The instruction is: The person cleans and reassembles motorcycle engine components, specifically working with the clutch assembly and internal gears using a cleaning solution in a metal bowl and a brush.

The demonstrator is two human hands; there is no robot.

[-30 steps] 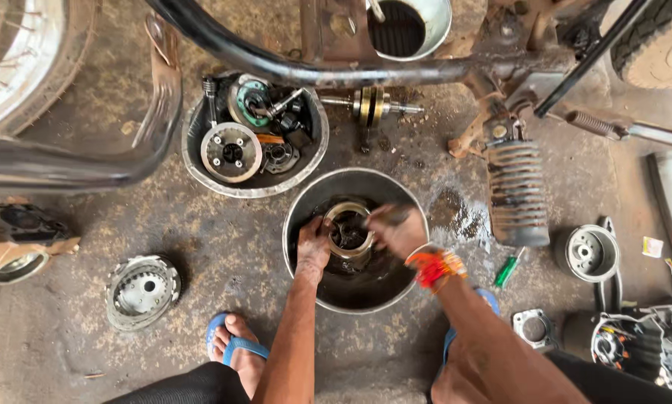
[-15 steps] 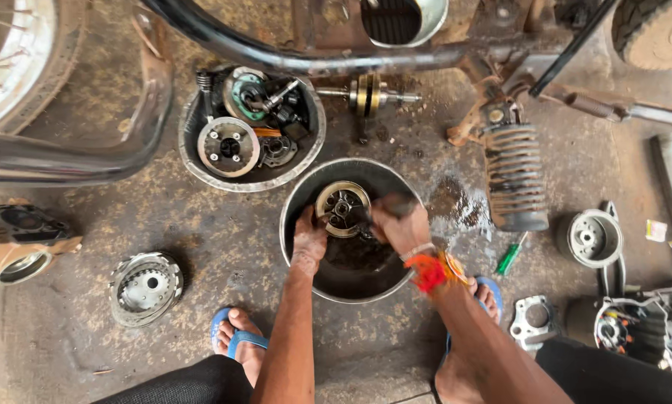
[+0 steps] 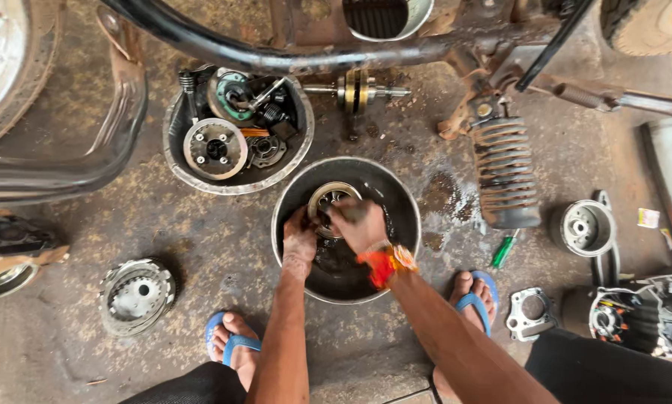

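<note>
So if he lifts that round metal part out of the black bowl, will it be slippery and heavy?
Probably slippery: the round metal part sits in dark liquid in the bowl, and both the left hand and the right hand look wet. Likely heavy for its size, being thick metal. Set on edge, it might roll.

The dark basin [image 3: 287, 224] is filled by both hands and a round metal part [image 3: 328, 200], so little room is left inside. Its far-left side is crowded by a bowl of parts [image 3: 173, 161], its right by a coil spring [image 3: 506, 176]. Open floor [image 3: 224, 247] is left to the near left, bounded by a clutch drum [image 3: 136, 293].
</note>
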